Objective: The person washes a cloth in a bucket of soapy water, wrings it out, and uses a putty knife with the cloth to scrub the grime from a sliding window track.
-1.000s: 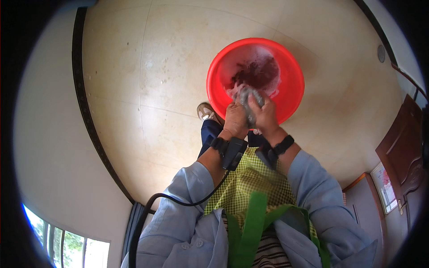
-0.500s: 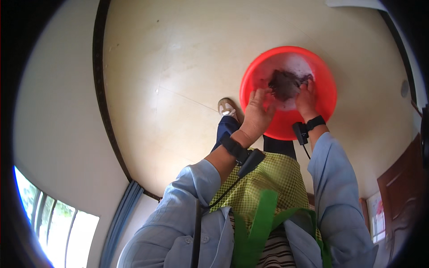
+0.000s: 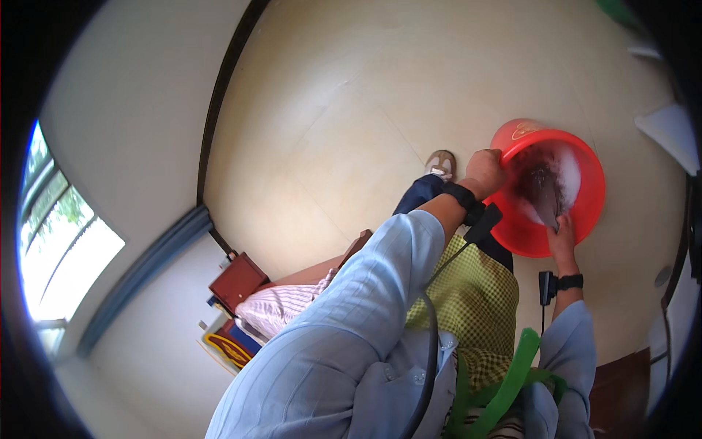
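A red plastic basin (image 3: 594, 172) is tilted, its left side raised so that part of its patterned outer wall shows. My left hand (image 3: 484, 173) is closed on the raised left rim. Inside are white suds (image 3: 567, 167) and a dark, wet cloth (image 3: 545, 189), partly blurred. At the near side of the basin, my right hand (image 3: 562, 240) reaches over the rim with its fingers closed on the near end of the cloth. Black straps with small devices sit on both wrists.
My shoe (image 3: 441, 162) stands on the beige floor (image 3: 329, 139), left of the basin. A bed-like piece with striped fabric (image 3: 281, 304) and a dark red box (image 3: 239, 281) are at lower left. A white object (image 3: 669, 135) lies at the far right.
My left hand has left the inside of the basin and taken hold of its rim. The basin has gone from level to tilted. My right hand has moved to the near side; the view has swung left.
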A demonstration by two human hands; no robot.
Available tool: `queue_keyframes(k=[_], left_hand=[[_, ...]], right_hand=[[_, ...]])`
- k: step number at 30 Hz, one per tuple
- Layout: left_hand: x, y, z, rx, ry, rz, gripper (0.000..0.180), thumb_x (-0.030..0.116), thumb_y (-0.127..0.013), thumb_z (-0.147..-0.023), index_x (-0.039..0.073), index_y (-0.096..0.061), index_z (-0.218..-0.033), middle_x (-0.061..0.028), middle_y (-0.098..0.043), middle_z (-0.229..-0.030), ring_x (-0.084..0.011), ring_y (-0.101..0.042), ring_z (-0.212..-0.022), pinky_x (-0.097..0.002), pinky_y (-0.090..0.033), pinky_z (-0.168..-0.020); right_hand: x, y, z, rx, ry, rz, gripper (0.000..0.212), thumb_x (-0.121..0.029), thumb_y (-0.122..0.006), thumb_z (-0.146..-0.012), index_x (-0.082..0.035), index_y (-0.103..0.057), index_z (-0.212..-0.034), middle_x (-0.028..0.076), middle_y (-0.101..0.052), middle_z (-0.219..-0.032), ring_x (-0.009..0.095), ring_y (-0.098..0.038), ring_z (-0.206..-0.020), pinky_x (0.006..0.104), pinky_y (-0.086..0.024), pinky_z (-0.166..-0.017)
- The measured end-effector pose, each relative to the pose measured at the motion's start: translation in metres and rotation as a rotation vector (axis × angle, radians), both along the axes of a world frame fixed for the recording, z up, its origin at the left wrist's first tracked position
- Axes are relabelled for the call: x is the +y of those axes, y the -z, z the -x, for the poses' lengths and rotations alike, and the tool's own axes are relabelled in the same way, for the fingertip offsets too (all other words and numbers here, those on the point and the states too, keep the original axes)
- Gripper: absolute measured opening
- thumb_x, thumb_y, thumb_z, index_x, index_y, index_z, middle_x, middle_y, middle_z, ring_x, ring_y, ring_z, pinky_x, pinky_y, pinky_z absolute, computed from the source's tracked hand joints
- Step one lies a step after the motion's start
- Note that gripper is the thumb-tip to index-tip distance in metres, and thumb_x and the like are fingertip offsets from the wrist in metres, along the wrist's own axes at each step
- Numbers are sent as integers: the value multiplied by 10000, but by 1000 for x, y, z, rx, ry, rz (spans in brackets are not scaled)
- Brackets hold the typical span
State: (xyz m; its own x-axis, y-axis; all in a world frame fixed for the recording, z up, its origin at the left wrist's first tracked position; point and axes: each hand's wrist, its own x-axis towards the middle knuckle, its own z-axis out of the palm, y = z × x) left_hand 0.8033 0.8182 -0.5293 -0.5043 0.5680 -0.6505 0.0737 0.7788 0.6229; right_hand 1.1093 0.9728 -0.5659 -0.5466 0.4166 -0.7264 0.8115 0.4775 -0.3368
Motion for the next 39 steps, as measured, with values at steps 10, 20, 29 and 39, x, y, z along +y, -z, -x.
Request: queue_keyframes(k=[10, 20, 29, 39], left_hand=[[-160, -13, 122, 101, -315, 84, 239, 188, -609, -820, 5, -668, -962, -270, -668, -983, -434, -642, -932, -502, -520, -819], [-364, -33, 313, 355, -472, 366, 309, 158, -653, -761, 47, -704, -1045, -216, -705, -939, -368, -682, -914, -428, -537, -806], [-479, -46, 391, 326, -584, 566, 354, 178, -676, -768, 45, -690, -1096, -200, -715, -963, -329, -697, -906, -410, -546, -800], [-587, 15, 416, 272, -644, 457, 321, 216, -616, -796, 55, -691, -1064, -218, -705, -977, -376, -675, -948, -434, -537, -816]], right_hand=[[-86, -45, 192, 279, -270, 159, 388, -221, -650, -891, 5, -555, -1191, 203, -528, -1337, 365, -513, -1242, 402, -416, -1037], [-244, -71, 452, 337, -252, 518, 422, -192, -629, -886, 4, -535, -1248, 217, -514, -1338, 371, -475, -1267, 398, -390, -1059], [-347, -45, 554, 393, -355, 697, 396, -202, -616, -895, 34, -511, -1196, 217, -530, -1241, 374, -513, -1174, 397, -419, -993], [-435, 3, 593, 626, -304, 809, 356, -172, -631, -901, 22, -514, -1176, 226, -562, -1227, 377, -541, -1149, 395, -427, -993]])
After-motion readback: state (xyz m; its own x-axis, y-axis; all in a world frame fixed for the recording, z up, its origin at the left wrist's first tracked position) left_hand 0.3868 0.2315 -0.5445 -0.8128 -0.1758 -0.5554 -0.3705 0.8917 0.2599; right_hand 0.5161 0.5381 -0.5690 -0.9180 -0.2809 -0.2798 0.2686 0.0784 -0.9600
